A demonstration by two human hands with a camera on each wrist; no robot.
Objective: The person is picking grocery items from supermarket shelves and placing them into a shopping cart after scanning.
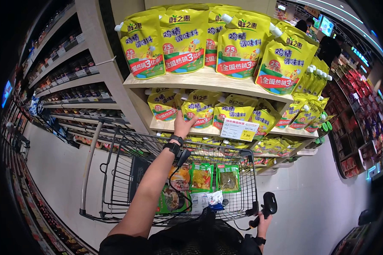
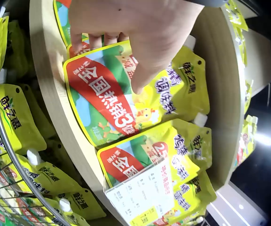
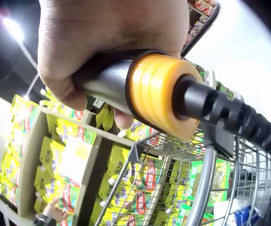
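My left hand (image 1: 184,124) reaches over the shopping cart (image 1: 115,178) to the second shelf. It pinches a yellow seasoning pouch (image 2: 102,103) with a red band, thumb on the front and fingers behind its top edge. The same pouch (image 1: 200,111) stands in a row of like pouches. My right hand (image 1: 263,225) stays low at the right of the cart and grips a black handheld scanner (image 1: 268,206). In the right wrist view the fingers (image 3: 102,37) wrap the scanner's handle (image 3: 107,82), which has an orange ring and a black cable.
Wooden shelves (image 1: 208,78) hold rows of the same yellow pouches, larger ones on top. A white and yellow price tag (image 1: 239,129) hangs on the second shelf's edge. Green snack packets (image 1: 201,177) lie in the cart. Store aisles run left and right.
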